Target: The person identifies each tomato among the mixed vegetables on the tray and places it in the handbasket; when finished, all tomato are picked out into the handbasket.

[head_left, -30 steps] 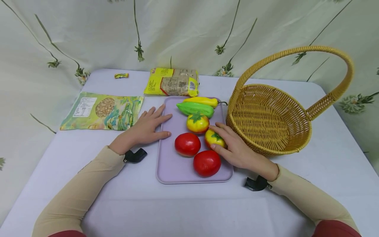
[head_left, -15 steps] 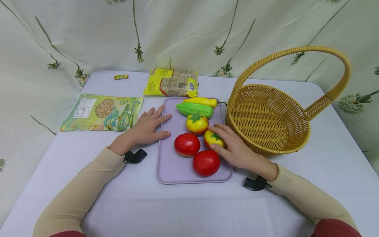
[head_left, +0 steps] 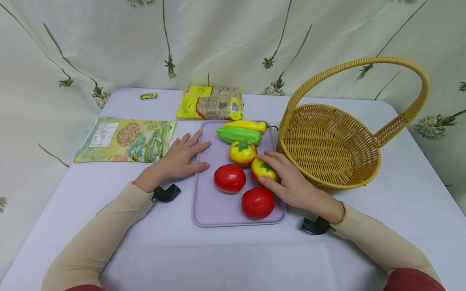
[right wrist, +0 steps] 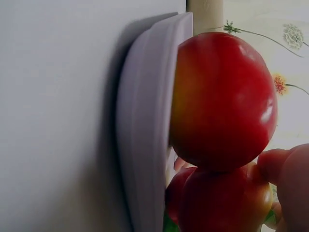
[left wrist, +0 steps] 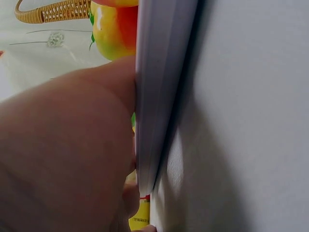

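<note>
In the head view my right hand [head_left: 291,182] holds a yellow-and-red toy tomato [head_left: 263,171] with a green leafy top, thumb on its near side and fingers over its far side. In the right wrist view the thumb [right wrist: 275,164] presses against this tomato [right wrist: 222,203], below a large red fruit [right wrist: 222,101]. My left hand [head_left: 178,157] lies with fingers spread, fingertips and thumb over the left rim of the lilac tray [head_left: 204,202]. A second yellow tomato [head_left: 242,152], a round red fruit [head_left: 229,178] and another red fruit [head_left: 258,202] sit on the tray.
A green vegetable [head_left: 238,135] and a yellow pepper [head_left: 247,125] lie at the tray's far end. Right of it stands a wicker basket [head_left: 364,180] with a tall handle. A yellow food bag [head_left: 211,102], a green bag [head_left: 125,139] and a small wrapped candy [head_left: 148,96] lie behind and left.
The nearest red fruit has shifted slightly right and toward the near edge of the tray. Both hands keep nearly the same place, the right one still on the yellow-and-red tomato.
</note>
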